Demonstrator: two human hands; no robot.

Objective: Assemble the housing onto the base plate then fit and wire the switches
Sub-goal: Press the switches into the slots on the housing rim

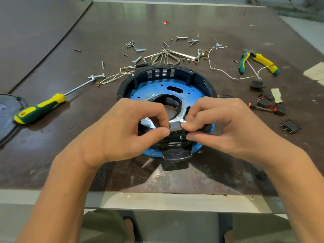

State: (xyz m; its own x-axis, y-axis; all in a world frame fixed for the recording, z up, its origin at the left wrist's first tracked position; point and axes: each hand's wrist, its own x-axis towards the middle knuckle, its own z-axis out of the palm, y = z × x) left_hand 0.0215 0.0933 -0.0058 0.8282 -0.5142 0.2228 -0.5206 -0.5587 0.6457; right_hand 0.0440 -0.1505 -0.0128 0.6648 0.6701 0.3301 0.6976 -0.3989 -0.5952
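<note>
left hand (112, 130) and right hand (228, 127) both pinch 1 switch (175, 126) by its ends, probably to guide it straight into the housing (121, 90) wall.

The left hand (122, 130) and right hand (228, 127) cover most of the switch (175, 126) and the housing's (164, 74) near rim. A dark round plate (7, 111) on the desk's (87, 28) left side runs out of view. The red scrap (165, 22) near the far edge is too small to tell.

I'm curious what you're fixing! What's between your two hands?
A small dark switch, pinched between the left hand and the right hand, over the blue-and-black housing. The head view shows it.
</note>
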